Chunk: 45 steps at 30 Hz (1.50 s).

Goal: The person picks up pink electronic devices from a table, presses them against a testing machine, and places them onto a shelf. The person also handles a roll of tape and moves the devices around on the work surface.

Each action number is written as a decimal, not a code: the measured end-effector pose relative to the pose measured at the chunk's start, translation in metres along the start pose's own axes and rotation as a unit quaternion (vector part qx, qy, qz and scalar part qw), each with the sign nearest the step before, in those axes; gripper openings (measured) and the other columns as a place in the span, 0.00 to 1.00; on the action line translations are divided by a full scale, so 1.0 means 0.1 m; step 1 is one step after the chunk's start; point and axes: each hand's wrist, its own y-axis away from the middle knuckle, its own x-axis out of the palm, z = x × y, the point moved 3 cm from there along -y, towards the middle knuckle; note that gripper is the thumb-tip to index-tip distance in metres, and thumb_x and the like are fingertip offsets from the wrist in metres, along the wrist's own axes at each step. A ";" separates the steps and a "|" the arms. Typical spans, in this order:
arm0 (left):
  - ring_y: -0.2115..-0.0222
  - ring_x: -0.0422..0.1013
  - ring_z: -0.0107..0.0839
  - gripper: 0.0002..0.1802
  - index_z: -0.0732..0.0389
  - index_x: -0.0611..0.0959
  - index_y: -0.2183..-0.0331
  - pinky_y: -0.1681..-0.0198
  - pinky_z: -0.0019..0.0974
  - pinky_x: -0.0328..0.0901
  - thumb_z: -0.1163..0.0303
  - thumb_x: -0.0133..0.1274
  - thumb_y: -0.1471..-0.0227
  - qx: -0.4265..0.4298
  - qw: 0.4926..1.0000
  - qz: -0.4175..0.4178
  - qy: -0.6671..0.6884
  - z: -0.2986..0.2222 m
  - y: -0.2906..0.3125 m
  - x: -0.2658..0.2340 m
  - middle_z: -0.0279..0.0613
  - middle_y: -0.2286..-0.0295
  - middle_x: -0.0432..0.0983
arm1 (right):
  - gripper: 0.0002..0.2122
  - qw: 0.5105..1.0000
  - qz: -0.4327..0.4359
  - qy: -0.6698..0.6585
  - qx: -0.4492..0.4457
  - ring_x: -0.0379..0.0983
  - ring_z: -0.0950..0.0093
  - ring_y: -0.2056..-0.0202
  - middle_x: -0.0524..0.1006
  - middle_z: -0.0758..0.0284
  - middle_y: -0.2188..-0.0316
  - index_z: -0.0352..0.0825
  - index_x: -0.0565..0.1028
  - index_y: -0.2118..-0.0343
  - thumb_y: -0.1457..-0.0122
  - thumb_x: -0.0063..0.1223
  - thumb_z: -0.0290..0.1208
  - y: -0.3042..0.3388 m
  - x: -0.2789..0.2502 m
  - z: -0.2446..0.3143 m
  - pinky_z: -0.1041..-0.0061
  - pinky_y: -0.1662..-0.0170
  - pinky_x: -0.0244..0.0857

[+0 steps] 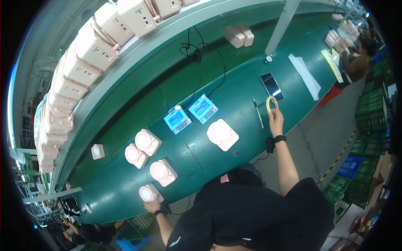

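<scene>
At the table's near edge, my left hand point(153, 204) grips a pale pink boxy device point(147, 193) with a round white disc on top. My right hand point(276, 121) is closed on a yellowish roll of tape point(272, 103), held by its ring just below a dark phone point(271, 87). A pen point(258, 113) lies left of that hand. Between my hands sit more such devices: one alone point(222, 134), and a group on the left, including a near one point(163, 172) and a far one point(148, 142).
Two small blue-screen meters point(177, 120) with cables stand mid-table. A shelf at upper left carries a row of pink boxy units point(97, 44). White sheets point(304, 77) lie at the right, near another person point(359, 58). Green crates point(370, 106) are stacked beyond the aisle.
</scene>
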 end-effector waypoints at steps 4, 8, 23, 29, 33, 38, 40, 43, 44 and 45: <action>0.54 0.63 0.53 0.48 0.66 0.71 0.55 0.49 0.49 0.59 0.56 0.70 0.82 0.057 0.996 -0.032 0.057 -0.11 0.27 0.06 0.56 0.58 0.68 | 0.04 0.919 0.022 -0.387 0.068 0.72 0.70 0.63 0.77 0.65 0.69 0.32 0.69 0.66 0.45 0.48 0.22 -0.03 -0.49 1.00 0.64 0.42 0.49; 0.55 0.63 0.54 0.49 0.68 0.70 0.55 0.50 0.50 0.58 0.55 0.71 0.82 0.132 0.987 -0.058 0.072 -0.13 0.07 0.17 0.57 0.58 0.68 | 0.04 0.878 0.082 -0.458 -0.114 0.73 0.74 0.64 0.78 0.64 0.71 0.30 0.69 0.69 0.46 0.50 0.23 0.22 -0.82 1.93 0.61 0.45 0.55; 0.65 0.72 0.36 0.16 0.66 0.81 0.65 0.61 0.33 0.66 0.76 0.62 0.62 0.586 0.662 0.112 0.453 -2.39 1.93 -1.84 0.45 0.67 0.75 | 0.06 0.813 0.286 -0.357 -0.361 0.73 0.63 0.65 0.76 0.63 0.70 0.31 0.71 0.70 0.51 0.56 0.23 1.24 -0.50 3.22 0.63 0.47 0.59; 0.69 0.73 0.32 0.14 0.64 0.83 0.69 0.66 0.30 0.68 0.78 0.64 0.64 0.532 0.678 0.144 0.486 -2.32 1.76 -1.64 0.43 0.68 0.75 | 0.06 0.819 0.314 -0.328 -0.351 0.72 0.62 0.66 0.76 0.63 0.71 0.31 0.71 0.70 0.51 0.55 0.23 1.29 -0.45 3.23 0.65 0.51 0.61; 0.69 0.73 0.31 0.11 0.65 0.82 0.70 0.66 0.30 0.67 0.77 0.63 0.63 0.523 0.674 0.200 0.481 -2.27 1.65 -1.53 0.43 0.68 0.75 | 0.06 0.820 0.336 -0.327 -0.329 0.73 0.61 0.65 0.76 0.61 0.71 0.29 0.72 0.71 0.53 0.54 0.21 1.31 -0.36 3.25 0.63 0.49 0.60; 0.71 0.71 0.31 0.06 0.66 0.80 0.74 0.66 0.30 0.65 0.77 0.60 0.59 0.504 0.688 0.238 0.464 -2.26 1.56 -1.48 0.42 0.72 0.75 | 0.07 0.815 0.339 -0.321 -0.343 0.72 0.61 0.67 0.76 0.60 0.72 0.29 0.72 0.70 0.53 0.55 0.23 1.33 -0.29 3.32 0.66 0.53 0.61; 0.72 0.71 0.31 0.05 0.66 0.78 0.75 0.66 0.30 0.64 0.77 0.59 0.58 0.482 0.693 0.285 0.455 -2.25 1.55 -1.42 0.41 0.74 0.74 | 0.06 0.838 0.318 -0.291 -0.334 0.71 0.64 0.71 0.75 0.62 0.76 0.31 0.72 0.70 0.51 0.55 0.25 1.34 -0.30 3.40 0.68 0.60 0.61; 0.72 0.70 0.31 0.05 0.66 0.77 0.74 0.66 0.31 0.64 0.78 0.58 0.58 0.519 0.673 0.274 0.451 -2.23 1.67 -1.44 0.41 0.74 0.73 | 0.05 0.863 0.285 -0.263 -0.323 0.69 0.65 0.74 0.74 0.64 0.80 0.33 0.73 0.72 0.51 0.55 0.27 1.35 -0.20 3.41 0.70 0.66 0.59; 0.72 0.70 0.31 0.06 0.66 0.77 0.74 0.67 0.31 0.64 0.78 0.58 0.57 0.538 0.662 0.267 0.448 -2.23 1.70 -1.45 0.41 0.74 0.73 | 0.05 0.876 0.261 -0.252 -0.318 0.69 0.66 0.76 0.73 0.65 0.82 0.33 0.74 0.73 0.52 0.55 0.27 1.34 -0.15 3.39 0.70 0.67 0.58; 0.72 0.70 0.31 0.06 0.66 0.77 0.74 0.67 0.31 0.64 0.78 0.58 0.57 0.538 0.662 0.268 0.448 -2.22 1.69 -1.45 0.41 0.74 0.73 | 0.05 0.888 0.237 -0.240 -0.312 0.68 0.66 0.78 0.73 0.65 0.83 0.33 0.74 0.75 0.53 0.56 0.28 1.34 -0.14 3.39 0.71 0.69 0.56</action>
